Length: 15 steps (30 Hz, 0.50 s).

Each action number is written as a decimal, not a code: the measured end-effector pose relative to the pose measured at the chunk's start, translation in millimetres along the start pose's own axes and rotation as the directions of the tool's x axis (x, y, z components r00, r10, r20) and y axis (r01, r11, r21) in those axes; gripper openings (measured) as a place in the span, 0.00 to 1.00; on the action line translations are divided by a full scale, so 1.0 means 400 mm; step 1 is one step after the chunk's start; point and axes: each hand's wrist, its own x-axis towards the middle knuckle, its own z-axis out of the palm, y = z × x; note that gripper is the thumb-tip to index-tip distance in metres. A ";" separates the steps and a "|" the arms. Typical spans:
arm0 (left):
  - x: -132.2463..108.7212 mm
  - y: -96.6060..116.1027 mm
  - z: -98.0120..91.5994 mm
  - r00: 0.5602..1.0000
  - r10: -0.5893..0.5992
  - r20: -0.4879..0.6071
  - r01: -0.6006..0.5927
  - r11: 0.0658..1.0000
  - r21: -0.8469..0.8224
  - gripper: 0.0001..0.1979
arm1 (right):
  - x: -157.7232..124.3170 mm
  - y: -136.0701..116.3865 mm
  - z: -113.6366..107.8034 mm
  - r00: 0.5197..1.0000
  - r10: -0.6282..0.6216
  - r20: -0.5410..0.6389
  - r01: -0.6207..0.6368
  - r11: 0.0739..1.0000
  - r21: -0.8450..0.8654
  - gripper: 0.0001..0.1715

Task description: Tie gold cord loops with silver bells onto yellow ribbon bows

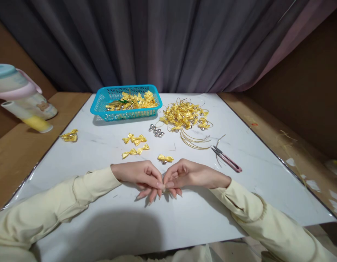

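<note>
Near the front of the table, my left hand (146, 177) and my right hand (186, 175) meet at the fingertips. Thumb and index finger of each are pinched together; whatever sits between them is too small or too hidden to name. Just beyond them lies a yellow bow with a silver bell (165, 159). Loose yellow satin bows (135, 139) rest in two short rows to the left of it. Small silver bells (156, 131) are clustered farther back. Gold cords (194, 141) lie in a curved bunch on the right, by pink-handled thread snips (227, 159).
A blue basket (124, 116) holding yellow bows and bells stands at the back. Right of it is a heap of bows with cords (184, 114). A small yellow bundle (70, 135) lies at left. Beyond the table's left edge are a bottle (23, 91) and a yellow roll (34, 122).
</note>
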 end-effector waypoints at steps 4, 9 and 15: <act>0.001 -0.003 -0.001 1.000 0.017 -0.018 -0.018 1.000 -0.017 0.13 | -0.006 -0.007 0.000 1.000 0.012 -0.010 -0.012 1.000 0.002 0.13; -0.002 -0.005 -0.003 1.000 0.023 -0.021 -0.023 1.000 -0.014 0.12 | -0.009 -0.008 0.002 1.000 0.012 -0.025 -0.013 0.999 -0.038 0.13; 0.000 -0.004 -0.004 1.000 0.029 -0.004 -0.029 1.000 0.001 0.11 | -0.008 -0.004 0.006 0.999 0.025 -0.047 -0.028 0.997 -0.078 0.13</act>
